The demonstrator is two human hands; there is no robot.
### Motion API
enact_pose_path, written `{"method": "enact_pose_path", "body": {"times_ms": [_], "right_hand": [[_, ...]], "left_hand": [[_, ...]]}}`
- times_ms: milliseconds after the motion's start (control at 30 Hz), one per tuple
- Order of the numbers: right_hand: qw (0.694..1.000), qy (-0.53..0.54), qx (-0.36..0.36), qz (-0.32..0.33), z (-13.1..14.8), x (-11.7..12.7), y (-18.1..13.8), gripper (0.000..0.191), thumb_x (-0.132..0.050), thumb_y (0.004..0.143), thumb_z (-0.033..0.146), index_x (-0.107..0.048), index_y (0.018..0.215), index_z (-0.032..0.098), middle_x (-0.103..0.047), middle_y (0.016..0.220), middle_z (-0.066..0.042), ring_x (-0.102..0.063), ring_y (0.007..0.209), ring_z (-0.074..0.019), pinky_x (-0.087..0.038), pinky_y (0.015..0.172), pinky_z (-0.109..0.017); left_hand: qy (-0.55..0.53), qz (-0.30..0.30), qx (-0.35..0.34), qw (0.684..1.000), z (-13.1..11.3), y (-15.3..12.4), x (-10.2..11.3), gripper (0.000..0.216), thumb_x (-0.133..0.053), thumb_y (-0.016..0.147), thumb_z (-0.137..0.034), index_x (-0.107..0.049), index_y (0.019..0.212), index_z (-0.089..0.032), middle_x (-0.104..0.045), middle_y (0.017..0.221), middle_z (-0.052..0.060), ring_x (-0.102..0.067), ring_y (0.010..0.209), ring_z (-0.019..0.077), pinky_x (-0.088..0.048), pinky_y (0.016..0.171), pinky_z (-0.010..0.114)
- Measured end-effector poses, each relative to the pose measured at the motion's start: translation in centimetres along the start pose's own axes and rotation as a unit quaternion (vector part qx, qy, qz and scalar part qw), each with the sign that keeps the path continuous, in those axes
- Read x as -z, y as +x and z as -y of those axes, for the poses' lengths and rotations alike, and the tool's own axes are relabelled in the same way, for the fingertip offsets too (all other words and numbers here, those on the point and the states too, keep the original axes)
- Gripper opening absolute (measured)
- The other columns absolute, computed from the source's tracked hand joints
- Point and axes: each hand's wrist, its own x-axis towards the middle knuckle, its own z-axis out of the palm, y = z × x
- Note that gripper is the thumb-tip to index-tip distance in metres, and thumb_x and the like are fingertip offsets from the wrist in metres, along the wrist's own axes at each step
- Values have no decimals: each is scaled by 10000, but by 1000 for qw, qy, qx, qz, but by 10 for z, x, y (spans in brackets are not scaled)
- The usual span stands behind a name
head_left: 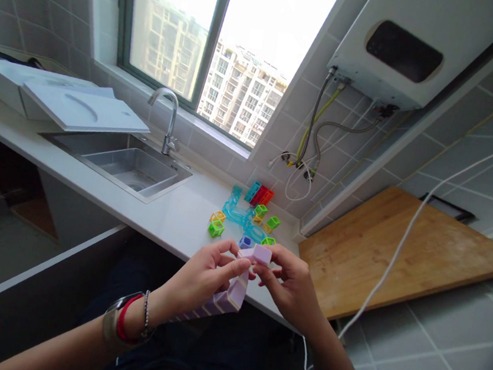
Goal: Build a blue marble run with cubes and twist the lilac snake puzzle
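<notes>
A lilac and white snake puzzle (236, 294), made of wedge-shaped segments, is held over the counter's front edge. My left hand (207, 271) is closed on it, thumb and fingers pinching near its upper bend. My right hand (292, 282) grips the upper end segments from the other side with the fingertips. The chain bends below the hands, and its lower part trails to the left behind my left wrist, partly hidden. Just beyond my fingers is a blue-violet plastic cube (246, 242) on the counter.
Several green and yellow open cubes (216, 228), clear blue track-like pieces (237, 212) and red blocks (262, 195) lie on the white counter (175, 224). A sink (132, 169) and white boxes (86, 108) are left. A wooden board (403, 250) and white cable (393, 261) are right.
</notes>
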Motion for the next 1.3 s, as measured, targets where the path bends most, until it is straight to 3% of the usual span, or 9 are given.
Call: {"method": "enact_pose_path", "body": {"times_ms": [167, 300, 433, 633, 833, 1000, 1133, 1233, 1300], "right_hand": [[984, -118, 122, -46, -9, -1, -3, 302, -641, 960, 218, -653, 1258, 267, -689, 1055, -54, -675, 854, -167, -619, 719, -272], [977, -139, 151, -47, -11, -3, -6, 396, -631, 954, 160, -614, 1328, 291, -689, 1099, -54, -681, 869, -167, -621, 749, -278], [984, -94, 143, -52, -7, -4, -6, 399, -635, 929, 123, -624, 1296, 281, -684, 1093, -52, -673, 909, -174, -634, 721, -267], [989, -60, 125, -47, -4, -5, -7, 364, -659, 916, 135, -630, 1254, 267, -686, 1069, -47, -665, 898, -166, -632, 706, -262], [997, -29, 60, -50, 0, -4, -11, 267, -709, 903, 215, -673, 1164, 259, -699, 990, -39, -664, 815, -163, -596, 636, -258], [997, -13, 34, -60, 2, -5, -12, 246, -745, 884, 261, -699, 1126, 255, -693, 948, -38, -656, 788, -162, -584, 623, -257], [987, 146, -61, -29, -1, -8, -13, 372, -743, 891, 374, -641, 1228, 254, -668, 954, -42, -665, 807, -173, -604, 611, -265], [927, 344, -143, 44, -5, -9, -14, 387, -608, 959, 517, -609, 1195, 210, -644, 879, -41, -659, 717, -154, -577, 509, -226], [886, 415, -187, 93, -6, -9, -14, 421, -536, 982, 564, -626, 1096, 169, -637, 810, -42, -635, 620, -124, -529, 442, -177]], "left_hand": [[-26, 1, 18, 1000, -1, -2, -2, 410, -668, 887, -559, -471, 967, -208, -655, 677, -24, -577, 462, 102, -399, 446, 178], [-37, 1, -5, 999, 1, -2, -2, 399, -702, 879, -517, -472, 973, -205, -609, 621, -60, -537, 454, 79, -373, 445, 159], [-35, 3, -15, 999, 0, -2, -2, 383, -739, 869, -452, -474, 961, -192, -636, 649, -52, -478, 478, 48, -340, 462, 144], [21, -27, -11, 999, -6, -3, -6, 379, -774, 836, -423, -509, 944, -174, -730, 760, 7, -557, 538, 69, -380, 497, 156], [110, -72, -63, 989, -7, -5, -7, 325, -798, 813, -388, -602, 934, -158, -769, 840, 43, -681, 680, 135, -465, 569, 187], [65, -44, -38, 996, -7, -3, -6, 313, -774, 838, -391, -589, 922, -152, -776, 820, 52, -644, 591, 105, -423, 520, 167], [40, -51, -49, 997, -7, -3, -4, 310, -763, 852, -393, -576, 944, -164, -770, 803, 34, -641, 563, 101, -427, 505, 165], [112, -69, -102, 986, -5, -6, -2, 286, -777, 845, -377, -624, 975, -174, -767, 837, 23, -681, 621, 122, -480, 542, 183], [215, -73, -155, 962, -2, -9, 0, 244, -779, 850, -349, -680, 1003, -187, -756, 802, 3, -670, 611, 113, -502, 577, 192]]}}
